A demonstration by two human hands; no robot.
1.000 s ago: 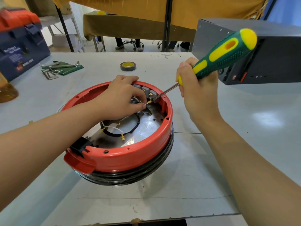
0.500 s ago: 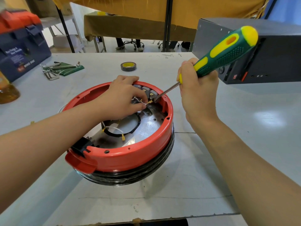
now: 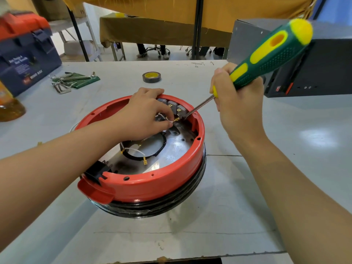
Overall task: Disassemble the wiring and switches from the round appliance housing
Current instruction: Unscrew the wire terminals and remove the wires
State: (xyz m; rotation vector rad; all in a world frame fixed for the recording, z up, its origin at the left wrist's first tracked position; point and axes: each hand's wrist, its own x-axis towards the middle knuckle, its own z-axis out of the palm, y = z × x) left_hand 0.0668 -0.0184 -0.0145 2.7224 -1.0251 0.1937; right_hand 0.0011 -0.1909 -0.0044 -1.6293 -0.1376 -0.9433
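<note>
Two hands work inside the round red housing (image 3: 144, 184), which sits near the middle of the grey bench (image 3: 247, 197). The left hand (image 3: 144, 115) reaches over the far rim, its fingers (image 3: 167, 123) pinched together on a white wire (image 3: 172, 121) just behind its brass terminal (image 3: 177, 119). The right hand (image 3: 238, 109) is wrapped tight around the green-and-yellow screwdriver (image 3: 266, 54), whose tip (image 3: 185, 116) meets that terminal beside the grey switches (image 3: 176, 107) mounted on the inner wall. The step in hand looks like prying a spade connector off a switch tab. Next, the move likely calls for a gentle lever with the blade while the left fingers pull the wire straight back, keeping the tip from slipping onto the fingers. Another white wire (image 3: 135, 150) with a loose terminal lies on the metal plate (image 3: 171, 155), apparently already freed.
</note>
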